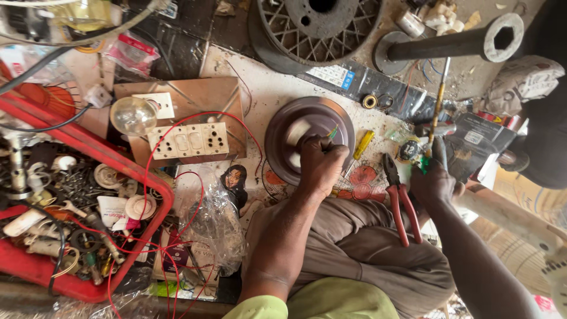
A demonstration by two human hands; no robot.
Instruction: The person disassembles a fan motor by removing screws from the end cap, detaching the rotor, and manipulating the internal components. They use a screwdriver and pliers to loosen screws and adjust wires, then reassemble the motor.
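A round, smooth metal motor cover (307,139) is lying mid-floor, far of the knees. The left hand (320,163) is pressing on it, fingers curled around a small green-tipped tool (332,132). Rightward, the right hand (434,177) is gripping a slim screwdriver (437,106) beside red-handled pliers (400,204).

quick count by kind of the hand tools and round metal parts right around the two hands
Pliers, red handles, beside the right hand: 1
Screwdriver that the right hand touches: 1
Round metal cover under the left hand: 1
Spoked wheel: 1
Total: 4
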